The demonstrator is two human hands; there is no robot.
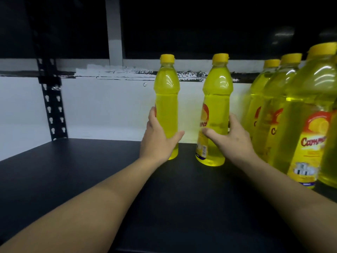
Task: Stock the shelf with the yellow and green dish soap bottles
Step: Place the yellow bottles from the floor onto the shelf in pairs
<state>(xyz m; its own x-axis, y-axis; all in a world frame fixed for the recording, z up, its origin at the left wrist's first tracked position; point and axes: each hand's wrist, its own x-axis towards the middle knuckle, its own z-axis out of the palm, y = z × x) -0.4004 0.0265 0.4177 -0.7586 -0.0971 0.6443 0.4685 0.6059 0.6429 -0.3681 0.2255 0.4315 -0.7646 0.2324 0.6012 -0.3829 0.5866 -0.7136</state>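
Currently two yellow dish soap bottles are held on the black shelf board (91, 170), one per hand. The left hand (157, 136) is wrapped round the lower body of the left bottle (166, 99), with the thumb laid across the near face and the fingers mostly hidden behind it. The right hand (231, 136) is clamped on the lower half of the right bottle (217, 99), thumb over the label, fingers curled round the side facing the stocked row (300, 125) of yellow bottles.

Both long axes are upright, caps on top. The right bottle appears leaned a touch, cap toward the stocked row, though lens distortion cannot be ruled out. Both bases look set on the board, but full contact cannot be told.

The right bottle is placed near the stocked row with a gap between. The left bottle is further from the stocked row, on the far side of the right bottle, and well apart from it. A black perforated upright (52, 106) is seen furthest from the stocked row.

Placement step is judged under way. Closing up on the stocked row is judged the right hand's job, as it is nearer. Its fingers lie in the gap, so a neighbour could be knocked. The left bottle's label is turned away. No green bottles are seen.
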